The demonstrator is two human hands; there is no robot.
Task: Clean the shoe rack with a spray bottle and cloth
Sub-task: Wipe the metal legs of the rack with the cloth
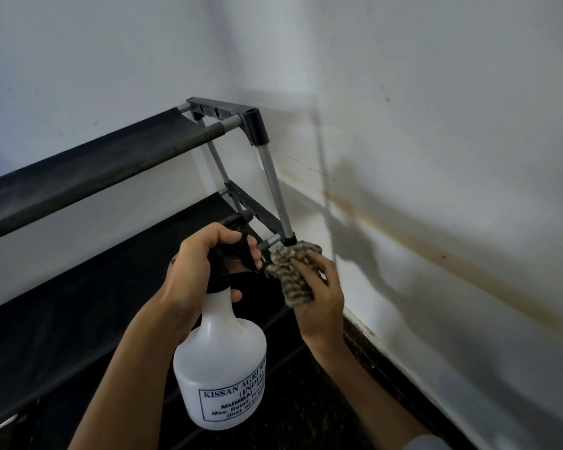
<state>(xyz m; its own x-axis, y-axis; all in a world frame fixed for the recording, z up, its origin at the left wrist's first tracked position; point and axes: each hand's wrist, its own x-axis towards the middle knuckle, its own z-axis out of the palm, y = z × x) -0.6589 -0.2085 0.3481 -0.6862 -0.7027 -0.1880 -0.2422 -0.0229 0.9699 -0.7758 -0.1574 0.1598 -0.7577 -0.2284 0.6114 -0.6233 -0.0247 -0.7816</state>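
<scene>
head view: left hand [205, 264] grips spray bottle [220, 362], right hand [319, 297] clutches cloth [290, 267]
tip: imo rub around the shoe rack [111, 170] corner joint, short squirts

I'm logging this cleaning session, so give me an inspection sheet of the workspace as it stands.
Surface: dark speckled floor in a wall corner.
Job's things: shoe rack, two black fabric tiers; white spray bottle; cloth at the rack's lower right corner joint.
Clutter: nothing seen.
Grippers: left hand grips the bottle's trigger head; right hand holds the cloth.
Cables: nothing seen.
Surroundings: white wall with a brownish stain streak.
</scene>
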